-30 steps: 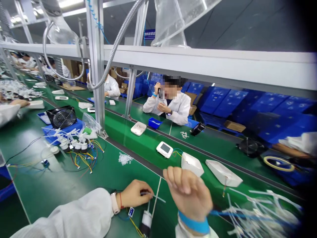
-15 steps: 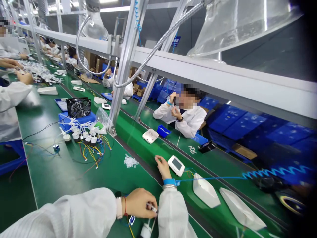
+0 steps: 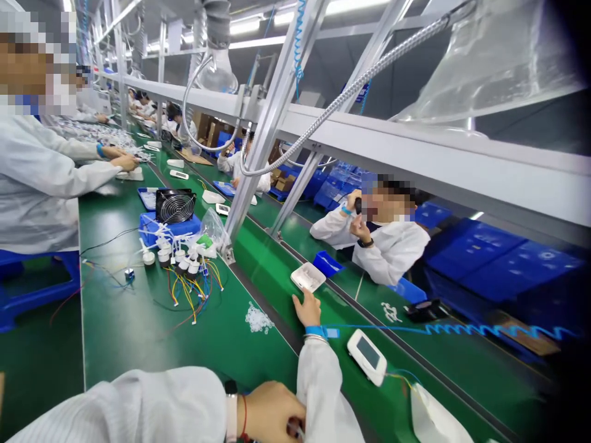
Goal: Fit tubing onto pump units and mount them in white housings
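Note:
My left hand (image 3: 272, 411), with a watch and a red cord at the wrist, is at the bottom of the view. Its fingers are closed round a small dark part (image 3: 295, 426), mostly hidden by the hand and cut off by the frame edge. My right hand (image 3: 308, 309), wearing a blue wrist strap, stretches over the green belt with thumb and fingers apart. Its fingertips are at the near edge of a shallow white plastic casing (image 3: 308, 277); whether they touch it I cannot tell. Beside it is a blue bin (image 3: 327, 263).
A white device with a grey screen (image 3: 367, 357) lies on the belt, wired to a white shell (image 3: 436, 418). Small clear rings (image 3: 258, 319), wired white-capped parts (image 3: 182, 261) and a black fan (image 3: 176, 207) occupy the left table. A co-worker (image 3: 388, 234) sits opposite.
My right hand has gone from beside the screened device to the white casing's edge. The view has shifted, so my left hand sits lower and the white-capped part below it has left the picture.

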Demonstrator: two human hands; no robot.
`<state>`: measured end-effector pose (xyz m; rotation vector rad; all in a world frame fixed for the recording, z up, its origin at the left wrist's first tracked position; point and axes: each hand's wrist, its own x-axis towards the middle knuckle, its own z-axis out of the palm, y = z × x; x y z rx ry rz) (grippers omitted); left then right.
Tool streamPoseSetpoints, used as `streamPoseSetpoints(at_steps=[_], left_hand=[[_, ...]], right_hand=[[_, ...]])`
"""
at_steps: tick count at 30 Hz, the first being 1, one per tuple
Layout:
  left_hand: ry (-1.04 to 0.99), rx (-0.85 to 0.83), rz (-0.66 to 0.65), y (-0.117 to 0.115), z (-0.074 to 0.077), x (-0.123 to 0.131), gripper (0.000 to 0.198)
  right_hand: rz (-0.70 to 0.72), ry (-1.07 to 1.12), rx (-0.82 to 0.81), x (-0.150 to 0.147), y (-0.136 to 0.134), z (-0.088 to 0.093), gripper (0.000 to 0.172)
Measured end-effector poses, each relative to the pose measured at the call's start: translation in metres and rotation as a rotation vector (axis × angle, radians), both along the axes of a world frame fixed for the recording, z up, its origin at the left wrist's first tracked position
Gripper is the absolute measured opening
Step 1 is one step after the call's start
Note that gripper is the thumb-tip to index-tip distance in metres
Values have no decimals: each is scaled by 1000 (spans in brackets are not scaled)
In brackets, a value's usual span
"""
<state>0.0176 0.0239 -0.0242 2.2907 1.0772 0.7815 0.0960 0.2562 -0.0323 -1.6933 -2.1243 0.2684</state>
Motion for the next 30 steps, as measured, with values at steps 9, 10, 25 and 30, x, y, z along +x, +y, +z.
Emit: streamPoseSetpoints(at_steps=[9, 10, 25, 30], left_hand=[[17, -16, -27, -3, 3, -2, 17], [9, -27, -34, -3, 4, -3, 17], [-160, -79, -92, -6, 10, -10, 13], [-50, -95, -132, -7, 31, -15, 15]], right_hand=[[-184, -88, 31, 14, -13, 18, 31], [-221, -81, 31, 20, -16, 20, 32], [-383, 45, 23, 60, -68, 14, 38], [-395, 119, 109, 82, -148, 16, 49]])
